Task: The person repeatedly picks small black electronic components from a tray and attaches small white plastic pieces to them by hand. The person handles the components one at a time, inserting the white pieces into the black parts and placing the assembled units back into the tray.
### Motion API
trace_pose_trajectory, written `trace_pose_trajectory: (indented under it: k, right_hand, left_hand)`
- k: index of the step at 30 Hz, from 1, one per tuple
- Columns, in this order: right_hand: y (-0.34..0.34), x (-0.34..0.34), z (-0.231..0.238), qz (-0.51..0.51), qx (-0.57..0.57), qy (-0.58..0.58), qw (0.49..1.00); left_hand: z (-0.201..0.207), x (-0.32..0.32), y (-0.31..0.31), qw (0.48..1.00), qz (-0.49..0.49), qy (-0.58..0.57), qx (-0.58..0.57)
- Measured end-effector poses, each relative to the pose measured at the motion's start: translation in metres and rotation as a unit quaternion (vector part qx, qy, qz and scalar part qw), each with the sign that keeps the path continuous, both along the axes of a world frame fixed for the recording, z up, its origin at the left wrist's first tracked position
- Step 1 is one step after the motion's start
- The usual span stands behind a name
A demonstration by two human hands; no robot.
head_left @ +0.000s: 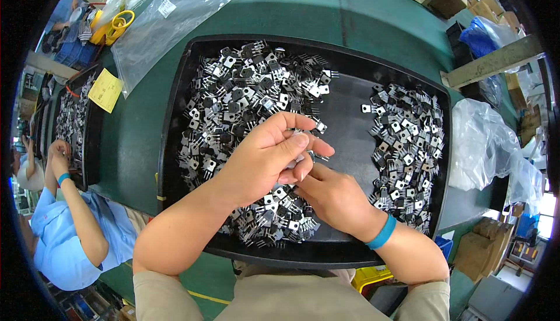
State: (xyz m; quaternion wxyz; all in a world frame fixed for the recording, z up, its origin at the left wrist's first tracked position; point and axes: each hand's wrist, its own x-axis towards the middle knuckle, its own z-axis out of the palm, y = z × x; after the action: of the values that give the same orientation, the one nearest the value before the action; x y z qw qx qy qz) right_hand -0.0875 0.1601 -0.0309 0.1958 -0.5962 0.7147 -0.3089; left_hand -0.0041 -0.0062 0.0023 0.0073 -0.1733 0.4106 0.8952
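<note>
A wide black tray (356, 245) in front of me holds two heaps of small three-legged transistors with black bodies and silver tabs. The larger heap of transistors (233, 90) fills the left side; a narrower heap of transistors (405, 146) lies along the right wall. Above the tray's middle, my left hand (262, 154) is closed, thumb against curled fingers, with bits of transistors showing between them. My right hand (341, 201), a teal band on its wrist, meets the left hand from below right. Its fingertips are mostly hidden behind the left hand.
A clear plastic bag (169, 20) and a yellow paper tag (106, 90) lie at the upper left. Crumpled plastic bags (484, 146) sit beyond the tray's right wall. At far left, a co-worker in a blue shirt (76, 233) works at another tray (90, 134).
</note>
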Motion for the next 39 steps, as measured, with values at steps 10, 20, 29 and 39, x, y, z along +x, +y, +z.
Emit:
trace_pose_trajectory:
  k: [10,20,29,39]
  right_hand:
    - [0.003,-0.015,0.017,-0.062,-0.013,-0.128,0.99]
    - [0.006,-0.019,0.034,-0.177,-0.052,-0.141,0.973]
    - [0.008,-0.023,0.042,-0.158,-0.023,-0.139,0.977]
    - [0.017,-0.021,0.05,-0.208,-0.139,-0.155,0.956]
  left_hand:
    - [-0.005,0.0,-0.004,0.992,-0.019,-0.052,-0.111]
    - [-0.001,0.001,0.004,0.972,-0.116,-0.102,-0.174]
    - [-0.006,0.003,0.006,0.983,-0.131,-0.106,-0.072]
    - [0.0,0.001,0.011,0.983,-0.107,-0.066,-0.132]
